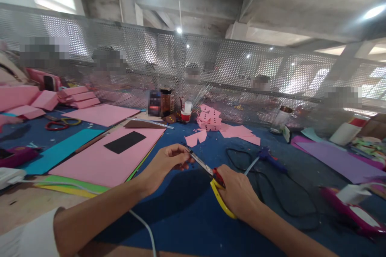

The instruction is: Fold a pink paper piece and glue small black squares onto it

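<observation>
In the middle of the view my right hand point(239, 190) grips a pair of scissors point(205, 165) with red and yellow handles, blades pointing up and left. The blades look nearly closed. My left hand point(170, 162) is at the blade tips, thumb and fingers pinched together; a tiny dark bit shows there, too small to name. To the left, a black paper rectangle point(125, 142) lies on pink sheets point(99, 164). Beyond my hands are cut pink pieces point(196, 138) and a pile of pink pieces with black dots point(209, 118).
A blue glue gun point(271, 160) with its cord lies right of my hands on the blue mat point(181, 225). Purple sheets point(340, 158) and a magenta device point(351, 211) are farther right. A paper cup point(185, 116) stands before a perforated metal screen point(217, 64); people sit behind it.
</observation>
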`<state>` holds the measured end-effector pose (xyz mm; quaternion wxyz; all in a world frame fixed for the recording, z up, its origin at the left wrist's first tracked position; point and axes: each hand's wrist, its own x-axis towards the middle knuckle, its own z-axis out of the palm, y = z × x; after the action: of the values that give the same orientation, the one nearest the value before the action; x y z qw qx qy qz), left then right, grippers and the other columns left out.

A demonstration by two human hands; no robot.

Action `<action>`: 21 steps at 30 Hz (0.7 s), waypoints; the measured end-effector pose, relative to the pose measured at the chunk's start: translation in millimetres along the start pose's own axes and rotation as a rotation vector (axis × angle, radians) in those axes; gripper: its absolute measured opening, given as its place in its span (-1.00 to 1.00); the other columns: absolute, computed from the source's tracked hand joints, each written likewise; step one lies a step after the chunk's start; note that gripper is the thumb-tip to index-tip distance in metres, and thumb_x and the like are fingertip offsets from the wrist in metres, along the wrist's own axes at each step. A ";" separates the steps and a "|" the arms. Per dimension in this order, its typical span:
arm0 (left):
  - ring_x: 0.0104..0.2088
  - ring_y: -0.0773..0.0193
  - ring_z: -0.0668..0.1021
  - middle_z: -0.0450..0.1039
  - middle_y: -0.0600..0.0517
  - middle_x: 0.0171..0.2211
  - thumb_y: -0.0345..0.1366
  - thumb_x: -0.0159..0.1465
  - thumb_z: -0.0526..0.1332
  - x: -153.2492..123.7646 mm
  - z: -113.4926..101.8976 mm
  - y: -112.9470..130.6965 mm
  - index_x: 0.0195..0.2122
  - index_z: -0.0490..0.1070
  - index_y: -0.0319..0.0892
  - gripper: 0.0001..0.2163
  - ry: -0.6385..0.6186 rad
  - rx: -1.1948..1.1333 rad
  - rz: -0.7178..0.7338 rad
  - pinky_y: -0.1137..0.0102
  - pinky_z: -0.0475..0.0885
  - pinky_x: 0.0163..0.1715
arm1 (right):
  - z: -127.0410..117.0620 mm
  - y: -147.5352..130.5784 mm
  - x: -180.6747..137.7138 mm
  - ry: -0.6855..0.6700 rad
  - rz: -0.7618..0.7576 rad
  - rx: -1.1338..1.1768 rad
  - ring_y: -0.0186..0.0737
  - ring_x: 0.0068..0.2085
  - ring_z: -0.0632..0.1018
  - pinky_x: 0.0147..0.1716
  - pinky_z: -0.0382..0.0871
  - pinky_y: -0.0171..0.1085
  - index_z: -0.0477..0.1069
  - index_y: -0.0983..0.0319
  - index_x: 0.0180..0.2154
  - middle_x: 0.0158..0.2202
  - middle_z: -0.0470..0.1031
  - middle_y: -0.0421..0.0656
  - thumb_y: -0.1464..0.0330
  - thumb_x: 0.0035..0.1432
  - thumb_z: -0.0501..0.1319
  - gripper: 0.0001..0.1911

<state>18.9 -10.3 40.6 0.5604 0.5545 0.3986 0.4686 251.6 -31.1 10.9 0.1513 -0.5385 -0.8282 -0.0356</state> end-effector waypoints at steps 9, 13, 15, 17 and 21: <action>-0.41 0.32 0.49 0.54 0.00 -0.33 -0.27 0.15 0.23 0.3 -0.2 -1.8 -0.33 0.44 -0.17 -0.89 0.005 0.008 -0.001 0.42 0.35 -0.36 | 0.8 1.3 -0.5 -0.011 0.014 -0.004 -0.29 -0.48 0.43 -0.52 -0.14 -0.29 0.27 0.18 -0.38 -0.49 0.37 -0.27 0.36 0.13 0.12 -0.96; -0.39 0.32 0.49 0.54 -0.01 -0.32 -0.28 0.18 0.21 -0.1 -1.1 -2.5 -0.33 0.42 -0.19 -0.90 -0.009 0.020 0.002 0.42 0.35 -0.35 | 1.7 2.5 -0.8 0.016 0.009 0.006 -0.29 -0.50 0.41 -0.52 -0.16 -0.29 0.26 0.17 -0.39 -0.51 0.36 -0.27 0.36 0.13 0.12 -0.95; -0.39 0.32 0.49 0.53 -0.02 -0.31 -0.28 0.19 0.21 -0.2 -1.2 -2.6 -0.33 0.41 -0.19 -0.90 -0.012 0.024 0.000 0.42 0.35 -0.34 | 2.0 2.4 -1.0 0.021 0.010 0.004 -0.29 -0.50 0.41 -0.52 -0.17 -0.29 0.26 0.17 -0.40 -0.51 0.36 -0.27 0.36 0.12 0.12 -0.94; -0.39 0.33 0.48 0.53 -0.01 -0.31 -0.28 0.19 0.21 0.0 -1.2 -2.6 -0.33 0.41 -0.19 -0.91 -0.014 0.021 0.000 0.42 0.35 -0.33 | 2.2 2.1 -1.0 0.022 0.012 -0.001 -0.29 -0.50 0.41 -0.52 -0.17 -0.29 0.26 0.17 -0.40 -0.51 0.36 -0.27 0.36 0.12 0.12 -0.94; -0.39 0.33 0.48 0.53 -0.01 -0.32 -0.27 0.18 0.22 0.7 -1.2 -2.6 -0.34 0.41 -0.19 -0.90 -0.018 0.004 0.001 0.42 0.36 -0.33 | 1.8 1.5 -0.5 0.018 0.023 -0.012 -0.30 -0.49 0.42 -0.52 -0.16 -0.29 0.27 0.17 -0.40 -0.51 0.38 -0.26 0.36 0.12 0.13 -0.94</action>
<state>18.2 -9.1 37.9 0.5625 0.5600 0.3943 0.4631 252.8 -30.5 8.8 0.1558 -0.5487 -0.8203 -0.0436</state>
